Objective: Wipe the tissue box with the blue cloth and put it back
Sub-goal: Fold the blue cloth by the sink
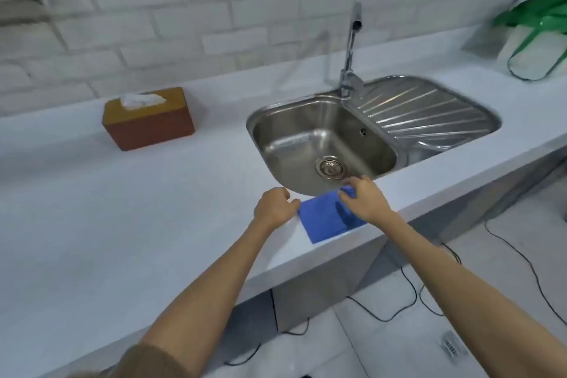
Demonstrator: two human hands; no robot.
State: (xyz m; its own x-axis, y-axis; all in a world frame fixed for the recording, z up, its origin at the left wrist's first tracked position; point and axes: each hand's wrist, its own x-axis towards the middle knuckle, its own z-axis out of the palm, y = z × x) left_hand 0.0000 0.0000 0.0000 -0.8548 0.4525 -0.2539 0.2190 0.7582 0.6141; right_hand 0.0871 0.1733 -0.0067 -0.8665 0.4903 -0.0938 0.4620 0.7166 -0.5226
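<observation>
Over on the left, the tissue box [149, 118] sits on the surface [92, 209] near the tiled wall, well apart from both hands and untouched. Its long axis runs roughly along the wall, tilted a little so the right end sits further back; the opening faces up, with a white tissue [142, 100] poking out.

Coming right, the left hand [274, 207] rests at the left corner of the blue cloth [325, 218], fingers loosely curled; I can't tell whether it actually pinches the edge. The cloth lies flat at the front lip of the surface, just in front of the sink [325, 144]. The right hand [365, 196] is pinched on its far right corner, which is lifted.

I'd say the step is gathering the cloth. Best to bunch it into one hand for a firm pad, leaving the other free to steady the box and keeping clear of the tissue.
</observation>
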